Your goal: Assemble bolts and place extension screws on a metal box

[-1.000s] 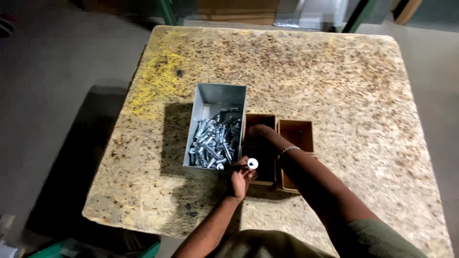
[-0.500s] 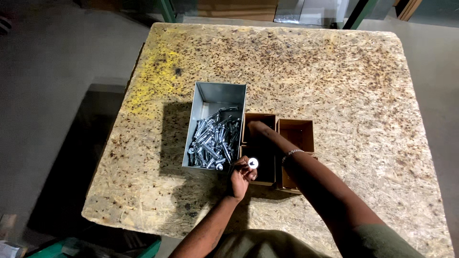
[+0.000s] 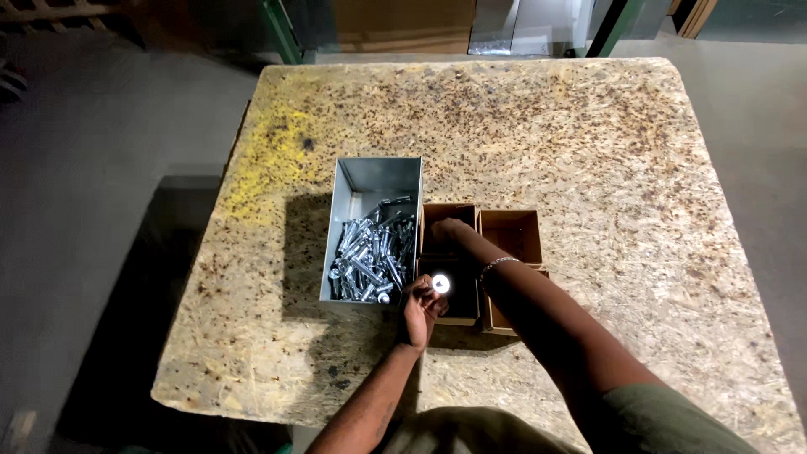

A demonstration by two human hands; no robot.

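My left hand is raised at the near corner of a grey metal bin and pinches a bright round washer-like piece. The bin holds several silver bolts. My right hand reaches down into the left of two small brown cardboard boxes, fingers curled inside; what it holds is hidden. A bracelet sits on that wrist. The second brown box stands just right of my right forearm.
Everything rests on a chipboard tabletop with a yellow stain at its far left. Dark floor surrounds the table. Cardboard and green posts stand beyond the far edge.
My right hand has stayed inside the left brown box. My left hand with the shiny piece has barely moved.
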